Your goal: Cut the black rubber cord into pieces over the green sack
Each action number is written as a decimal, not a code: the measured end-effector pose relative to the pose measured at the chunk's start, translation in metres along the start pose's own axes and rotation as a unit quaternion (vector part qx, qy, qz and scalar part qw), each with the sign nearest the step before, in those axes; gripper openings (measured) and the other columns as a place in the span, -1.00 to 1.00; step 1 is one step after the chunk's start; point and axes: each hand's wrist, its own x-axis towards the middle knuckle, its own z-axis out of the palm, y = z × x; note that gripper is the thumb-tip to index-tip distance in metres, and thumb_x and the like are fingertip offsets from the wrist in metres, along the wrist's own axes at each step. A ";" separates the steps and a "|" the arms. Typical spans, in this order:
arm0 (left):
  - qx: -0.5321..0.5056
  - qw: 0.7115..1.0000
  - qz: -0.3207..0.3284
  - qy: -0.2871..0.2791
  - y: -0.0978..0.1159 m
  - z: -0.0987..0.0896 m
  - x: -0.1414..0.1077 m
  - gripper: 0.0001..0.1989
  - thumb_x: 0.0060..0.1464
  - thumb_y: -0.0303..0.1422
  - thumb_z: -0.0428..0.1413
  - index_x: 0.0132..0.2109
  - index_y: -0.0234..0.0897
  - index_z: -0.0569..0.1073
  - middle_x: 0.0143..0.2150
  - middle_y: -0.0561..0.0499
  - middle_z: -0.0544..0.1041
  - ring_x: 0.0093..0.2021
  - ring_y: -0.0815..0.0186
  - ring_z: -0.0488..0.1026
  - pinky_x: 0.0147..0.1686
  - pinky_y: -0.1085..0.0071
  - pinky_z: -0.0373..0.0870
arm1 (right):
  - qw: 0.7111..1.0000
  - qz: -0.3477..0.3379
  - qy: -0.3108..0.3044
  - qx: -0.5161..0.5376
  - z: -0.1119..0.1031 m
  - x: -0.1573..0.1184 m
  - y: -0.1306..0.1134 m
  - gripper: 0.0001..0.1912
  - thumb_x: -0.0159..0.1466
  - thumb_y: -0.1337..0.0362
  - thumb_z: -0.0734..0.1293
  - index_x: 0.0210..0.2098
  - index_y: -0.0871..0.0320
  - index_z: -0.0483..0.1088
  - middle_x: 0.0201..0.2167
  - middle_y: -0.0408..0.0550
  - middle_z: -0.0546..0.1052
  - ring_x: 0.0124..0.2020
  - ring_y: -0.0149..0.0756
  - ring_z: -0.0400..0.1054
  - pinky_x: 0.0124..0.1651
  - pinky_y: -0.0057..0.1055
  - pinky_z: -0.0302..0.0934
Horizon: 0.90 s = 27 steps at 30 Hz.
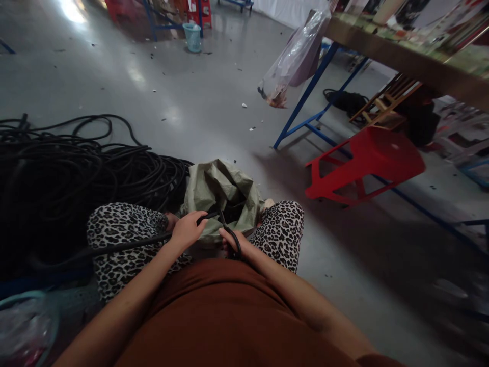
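Note:
My left hand (188,229) is closed around a black rubber cord (132,244), whose short end sticks out past my fingers. That cord runs left over my leg toward a large heap of black cord (87,163) on the floor. In my right hand (236,243) is a pair of scissors (231,234) with black handles, its blades pointing up beside the cord's end. Below both hands, between my legs, a greenish woven sack (202,186) stands with its mouth gaping. Dark pieces lie inside it, too shadowed to make out.
A red plastic stool (385,153) lies tipped against a blue-legged table (405,56) on the right. From the table's corner hangs a clear plastic bag (290,56). A light blue bin (192,38) stands farther off, and a tub (53,321) is at lower left. Small scraps dot the floor.

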 end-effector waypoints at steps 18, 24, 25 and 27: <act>-0.054 0.998 -0.021 0.020 -0.002 0.004 -0.003 -0.67 0.04 -0.19 -0.05 -0.11 -0.20 0.44 -0.11 0.02 0.50 -0.10 0.28 0.41 -0.10 0.39 0.33 | 0.986 -0.109 -0.061 -0.114 0.002 -0.014 -0.014 -0.58 0.18 -0.05 0.19 -0.48 0.23 0.28 -0.57 -0.13 0.37 -0.64 -0.49 0.25 -0.55 -0.55 0.15; -0.056 0.998 -0.018 0.008 -0.003 0.007 -0.006 -0.66 0.03 -0.19 -0.05 -0.11 -0.20 0.44 -0.10 0.02 0.50 -0.09 0.28 0.41 -0.07 0.38 0.32 | 0.981 -0.124 -0.069 -0.130 0.002 -0.014 -0.014 -0.55 0.18 -0.06 0.17 -0.45 0.25 0.31 -0.55 -0.10 0.39 -0.60 -0.47 0.28 -0.53 -0.56 0.16; -0.056 0.998 -0.018 0.007 -0.003 0.007 -0.006 -0.66 0.03 -0.19 -0.05 -0.11 -0.20 0.45 -0.10 0.02 0.50 -0.09 0.28 0.41 -0.07 0.38 0.32 | 0.981 -0.122 -0.070 -0.131 0.002 -0.014 -0.015 -0.54 0.18 -0.07 0.17 -0.44 0.25 0.32 -0.55 -0.09 0.39 -0.59 -0.46 0.28 -0.53 -0.55 0.16; -0.056 0.998 -0.017 0.003 -0.003 0.007 -0.007 -0.66 0.02 -0.19 -0.05 -0.11 -0.20 0.45 -0.10 0.02 0.51 -0.09 0.29 0.41 -0.07 0.38 0.32 | 0.981 -0.121 -0.069 -0.135 0.002 -0.014 -0.015 -0.54 0.18 -0.07 0.17 -0.42 0.26 0.33 -0.54 -0.08 0.40 -0.59 -0.46 0.28 -0.53 -0.55 0.16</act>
